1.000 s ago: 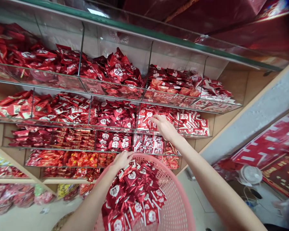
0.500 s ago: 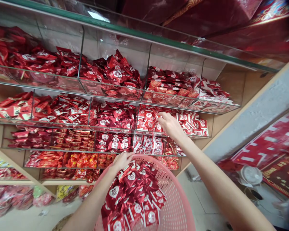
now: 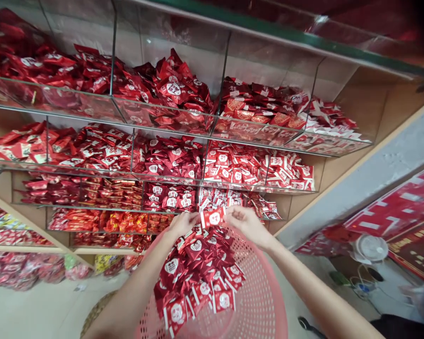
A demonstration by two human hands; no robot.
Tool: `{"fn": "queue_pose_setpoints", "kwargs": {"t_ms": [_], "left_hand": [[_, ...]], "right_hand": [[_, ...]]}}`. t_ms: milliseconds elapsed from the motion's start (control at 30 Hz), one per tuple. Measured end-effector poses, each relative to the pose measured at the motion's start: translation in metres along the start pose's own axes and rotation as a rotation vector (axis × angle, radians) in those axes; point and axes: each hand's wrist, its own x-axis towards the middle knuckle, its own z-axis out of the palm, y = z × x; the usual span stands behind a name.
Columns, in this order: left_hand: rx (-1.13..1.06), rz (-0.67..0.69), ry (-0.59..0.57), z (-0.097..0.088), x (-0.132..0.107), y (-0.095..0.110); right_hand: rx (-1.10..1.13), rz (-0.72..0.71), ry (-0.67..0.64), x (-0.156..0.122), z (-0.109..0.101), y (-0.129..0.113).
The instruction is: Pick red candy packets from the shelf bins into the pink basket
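Observation:
A small red-and-white candy packet is stretched between my two hands, above the far rim of a pink perforated plastic basket. My left hand closes on the packet's left end, close to the basket rim. At the packet's right end, my right hand pinches it with thumb and fingers. Inside the basket lies a heap of dark red candy packets with white heart labels. Several lighter red packets with white edges lie at the near side of the heap.
Tiered shelves with clear dividers hold red packets in front of me. A green-edged glass shelf runs above. Bagged goods sit on the floor at left, beside a round woven item. At right stands a white round container.
My right hand has come down from the shelf compartment to the basket's far rim, with a candy packet in it. My left hand has moved from the rim onto the packet. The view has shifted slightly.

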Motion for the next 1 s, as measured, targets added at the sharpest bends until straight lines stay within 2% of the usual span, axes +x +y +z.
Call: {"fn": "queue_pose_setpoints", "kwargs": {"t_ms": [133,267,367,467,533,733,1000], "left_hand": [[0.016,0.0,0.02,0.001,0.0,0.0],[0.029,0.002,0.029,0.003,0.002,-0.002],[0.021,0.015,0.038,0.006,0.004,-0.005],[0.022,0.017,0.044,0.009,0.005,-0.007],[0.027,0.019,0.045,0.01,0.005,-0.008],[0.024,0.004,0.033,0.01,0.006,-0.008],[0.037,0.03,0.052,0.011,0.006,-0.009]], "right_hand": [[0.064,0.158,-0.212,-0.032,0.029,0.041],[0.111,0.311,-0.28,-0.058,0.051,0.076],[0.182,0.463,-0.328,-0.072,0.063,0.091],[0.182,0.633,-0.344,-0.082,0.073,0.101],[0.143,0.694,-0.316,-0.086,0.079,0.107],[0.065,0.743,-0.284,-0.088,0.089,0.121],[0.045,0.759,-0.333,-0.083,0.104,0.114]]}}
